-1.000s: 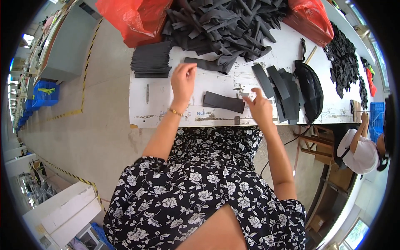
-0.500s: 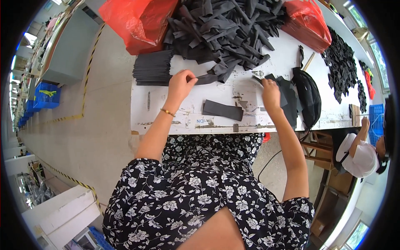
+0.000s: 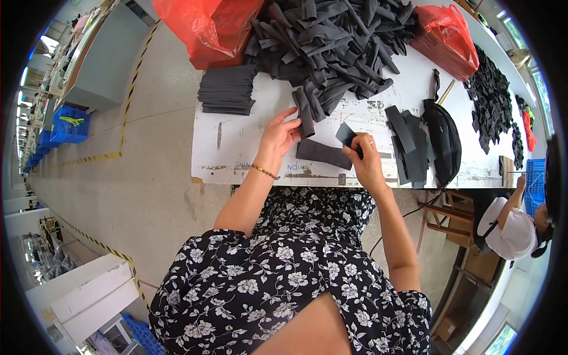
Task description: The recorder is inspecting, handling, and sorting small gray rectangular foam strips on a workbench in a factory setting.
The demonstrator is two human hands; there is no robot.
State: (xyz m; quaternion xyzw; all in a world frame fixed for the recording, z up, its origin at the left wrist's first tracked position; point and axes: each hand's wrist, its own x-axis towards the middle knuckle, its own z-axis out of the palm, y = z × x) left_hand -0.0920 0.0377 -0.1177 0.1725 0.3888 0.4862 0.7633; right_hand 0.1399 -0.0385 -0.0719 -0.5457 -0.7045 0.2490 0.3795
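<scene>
My left hand (image 3: pixel 280 135) is closed on the end of a dark grey fabric strip (image 3: pixel 303 111), which looks folded or tubular and stands tilted near the loose heap. Between the thumb and fingers of my right hand (image 3: pixel 367 158) is a thin, stiff dark strip (image 3: pixel 344 134), its flat end pointing toward the left hand. On the white table (image 3: pixel 260 127) between the hands lies a flat dark fabric piece (image 3: pixel 322 154). Several flat black strips (image 3: pixel 408 142) lie overlapping to the right of my right hand. A neat stack of dark fabric pieces (image 3: pixel 227 90) sits at the left.
A large heap of dark fabric strips (image 3: pixel 331 53) fills the table's far side, between two red plastic bags (image 3: pixel 213 32) (image 3: pixel 445 38). A black pouch (image 3: pixel 444 142) lies at the right. Another person (image 3: pixel 509 228) sits further right. Blue crates (image 3: pixel 72 123) stand on the floor at left.
My right hand has come left from the flat black strips, bringing one thin strip. My left hand has moved right and nearer, with the fabric strip turned more upright. The view has shifted slightly.
</scene>
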